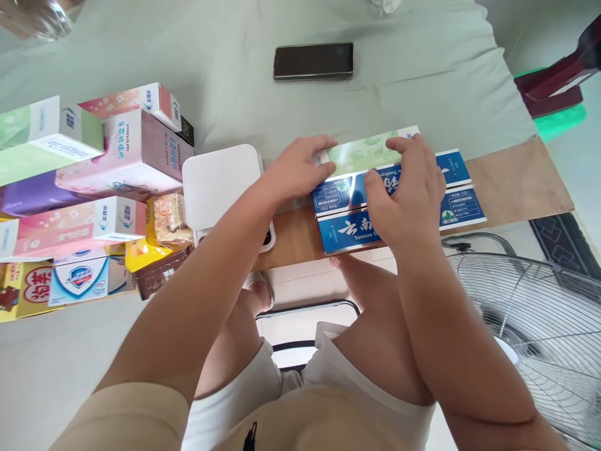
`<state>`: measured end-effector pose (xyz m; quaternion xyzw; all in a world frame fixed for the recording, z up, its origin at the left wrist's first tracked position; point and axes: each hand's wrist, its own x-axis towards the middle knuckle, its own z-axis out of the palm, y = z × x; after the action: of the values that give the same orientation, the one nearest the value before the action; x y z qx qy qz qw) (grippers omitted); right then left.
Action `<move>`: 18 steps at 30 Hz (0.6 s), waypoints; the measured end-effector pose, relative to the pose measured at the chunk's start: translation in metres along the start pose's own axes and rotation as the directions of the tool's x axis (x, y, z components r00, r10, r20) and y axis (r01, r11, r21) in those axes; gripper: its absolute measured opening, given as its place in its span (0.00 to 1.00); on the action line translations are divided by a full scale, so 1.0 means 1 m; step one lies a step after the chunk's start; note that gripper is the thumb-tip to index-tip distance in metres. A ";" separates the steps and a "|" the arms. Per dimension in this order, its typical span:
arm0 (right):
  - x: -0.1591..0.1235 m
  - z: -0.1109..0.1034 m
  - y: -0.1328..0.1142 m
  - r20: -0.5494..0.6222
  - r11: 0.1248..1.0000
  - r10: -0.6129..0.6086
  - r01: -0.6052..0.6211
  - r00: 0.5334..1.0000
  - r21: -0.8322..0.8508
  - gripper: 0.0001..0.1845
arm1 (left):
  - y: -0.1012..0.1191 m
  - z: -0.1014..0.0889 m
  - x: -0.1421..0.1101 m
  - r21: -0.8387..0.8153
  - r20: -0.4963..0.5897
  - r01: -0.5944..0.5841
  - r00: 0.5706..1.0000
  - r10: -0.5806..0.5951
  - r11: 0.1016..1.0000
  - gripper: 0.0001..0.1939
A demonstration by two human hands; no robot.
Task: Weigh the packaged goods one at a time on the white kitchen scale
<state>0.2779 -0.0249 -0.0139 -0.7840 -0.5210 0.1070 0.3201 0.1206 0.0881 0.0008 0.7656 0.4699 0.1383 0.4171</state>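
My left hand (300, 166) is closed round the left end of a green toothpaste box (359, 153), thumb in front and fingers behind. My right hand (408, 188) reaches over the row, with its index finger at the green box's far edge and its thumb on a blue toothpaste box (347, 230) with white lettering. The green box lies along the back of the blue packaging, touching it. More blue toothpaste packaging (462, 207) shows right of my right hand; its inner part is hidden under the hand. All this lies at the table's near edge.
A white device like a kitchen scale (223, 185) lies left of my hands. Beyond it are stacked cartons (141, 147) and snack packs (171, 216). A black phone (313, 61) lies farther back on the green cloth (399, 81). A fan (530, 332) stands at lower right.
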 end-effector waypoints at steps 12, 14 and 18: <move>-0.021 -0.002 -0.027 -0.124 0.917 -0.345 0.362 0.930 0.165 0.19 | -0.017 -0.026 -0.069 -0.193 -0.519 -0.324 0.835 0.184 0.926 0.06; -0.033 0.002 -0.045 -0.148 0.869 -0.442 0.463 0.885 0.173 0.16 | -0.026 -0.036 -0.101 -0.203 -0.551 -0.318 0.819 0.160 0.926 0.05; -0.057 0.023 -0.086 -0.152 0.764 -0.597 0.616 0.788 0.192 0.14 | -0.050 -0.058 -0.153 -0.149 -0.574 -0.202 0.815 0.082 0.968 0.05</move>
<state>0.1777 -0.0448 0.0114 -0.5341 -0.7168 0.0257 0.4475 -0.0240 0.0001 0.0257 0.6770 0.4965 0.4361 0.3241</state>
